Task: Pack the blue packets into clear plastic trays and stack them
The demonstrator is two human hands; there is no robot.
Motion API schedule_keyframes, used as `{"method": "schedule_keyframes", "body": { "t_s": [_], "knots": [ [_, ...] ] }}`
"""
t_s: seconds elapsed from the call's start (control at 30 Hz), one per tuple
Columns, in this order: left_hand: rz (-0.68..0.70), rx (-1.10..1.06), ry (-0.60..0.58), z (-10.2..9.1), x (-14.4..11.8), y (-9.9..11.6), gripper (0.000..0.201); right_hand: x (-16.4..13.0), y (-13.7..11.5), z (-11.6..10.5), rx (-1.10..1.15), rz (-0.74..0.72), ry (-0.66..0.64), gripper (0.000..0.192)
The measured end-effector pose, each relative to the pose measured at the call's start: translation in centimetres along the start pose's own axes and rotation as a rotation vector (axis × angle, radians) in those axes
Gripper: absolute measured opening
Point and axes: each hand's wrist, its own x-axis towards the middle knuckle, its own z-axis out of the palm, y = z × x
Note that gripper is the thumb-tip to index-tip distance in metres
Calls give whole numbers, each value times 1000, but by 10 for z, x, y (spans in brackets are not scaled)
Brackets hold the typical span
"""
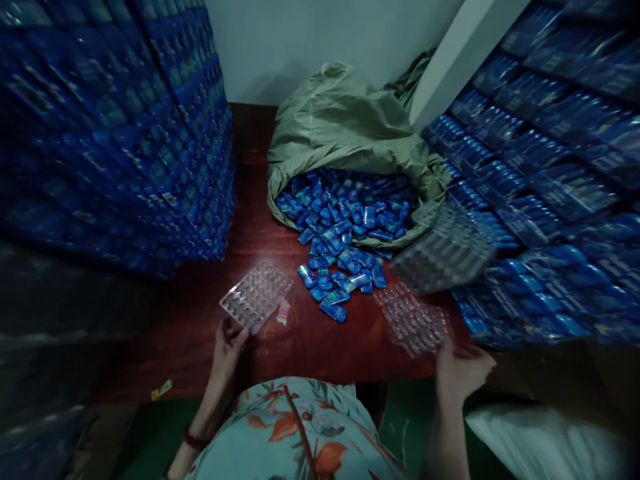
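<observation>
My left hand (pixel 231 341) pinches the near edge of a clear plastic blister tray (pixel 257 295) at the left of the red table (pixel 200 353). On the right, my right hand (pixel 457 370) grips the corner of another clear blister tray (pixel 413 320), its moulded hollows blurred. Between the two trays lies a loose pile of small blue packs (pixel 345 267). They spill from the mouth of a green sack (pixel 350 127), which is full of more of them. A stack of clear trays (pixel 443 250) leans at the sack's right side.
Tall stacks of filled blue packages rise at the left (pixel 115 133) and right (pixel 550 167). A pink scrap (pixel 283 311) lies beside the left tray, and a yellow scrap (pixel 161 390) near the front edge. A white bundle (pixel 540 437) sits below at right.
</observation>
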Motion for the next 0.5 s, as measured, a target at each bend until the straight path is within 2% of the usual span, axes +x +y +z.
{"method": "schedule_keyframes", "body": {
  "t_s": [0.07,0.1,0.17,0.27,0.37,0.43,0.5],
  "knots": [
    [182,298,138,-10,0,2,82,-7,-18,-2,-154,-172,72,42],
    [308,438,192,-12,1,5,81,-12,-30,1,-147,-249,74,40],
    [514,686,196,-8,7,13,74,-28,-59,16,-45,-475,-56,38],
    [667,1037,22,17,18,23,61,-60,-104,54,55,-691,-300,44],
    [774,1302,-197,35,30,21,55,-89,-135,95,-25,-715,-442,53],
    [818,1393,-305,30,39,14,52,-102,-146,114,-91,-713,-499,52],
    [832,1431,-399,9,47,8,50,-111,-152,125,-115,-772,-561,49]
  ]
}}
